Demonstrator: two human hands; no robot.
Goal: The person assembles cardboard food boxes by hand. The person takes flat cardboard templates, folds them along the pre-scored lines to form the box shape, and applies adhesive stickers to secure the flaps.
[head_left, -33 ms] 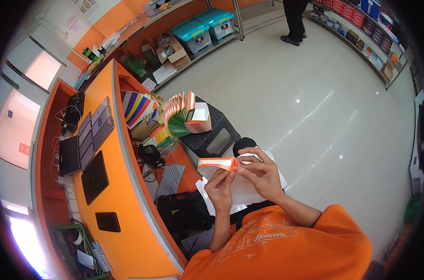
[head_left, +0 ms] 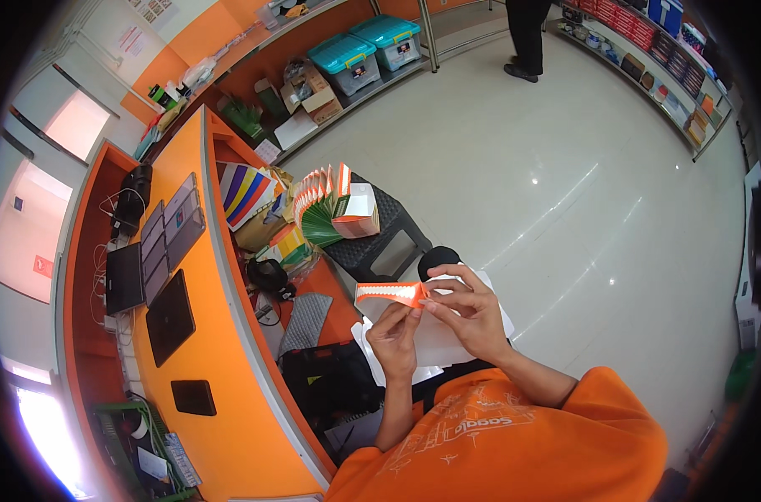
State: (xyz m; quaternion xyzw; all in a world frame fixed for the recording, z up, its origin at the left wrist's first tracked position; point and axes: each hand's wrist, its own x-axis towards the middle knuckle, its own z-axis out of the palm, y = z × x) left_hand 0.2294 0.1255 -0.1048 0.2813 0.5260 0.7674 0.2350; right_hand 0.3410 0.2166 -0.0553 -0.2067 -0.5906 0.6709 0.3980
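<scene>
In front of my chest, both hands hold a narrow orange-and-white folded paper carton [head_left: 389, 291] with a white zigzag pattern along its side. My left hand [head_left: 394, 341] pinches it from below between thumb and fingers. At its right end, my right hand [head_left: 468, 314] grips the edge with thumb and fingertips, the other fingers curled above. White sheets [head_left: 439, 339] lie beneath my hands, partly hidden by them. Beyond them, a dark stool [head_left: 380, 230] bears a fanned row of green-and-orange folded cartons [head_left: 316, 209] and an open box with a white inside [head_left: 359, 209].
At left runs an orange counter [head_left: 221, 418] with laptops [head_left: 171, 318] and a dark tablet-like slab [head_left: 194, 398]. Turquoise-lidded bins [head_left: 344, 63] stand on a back shelf. A person in dark trousers [head_left: 527, 38] stands far off, near stocked shelves [head_left: 648, 71] at right.
My hands and the carton look the same. Far off, the person's legs have shifted slightly, and one of the two shoes seen before is hidden now.
</scene>
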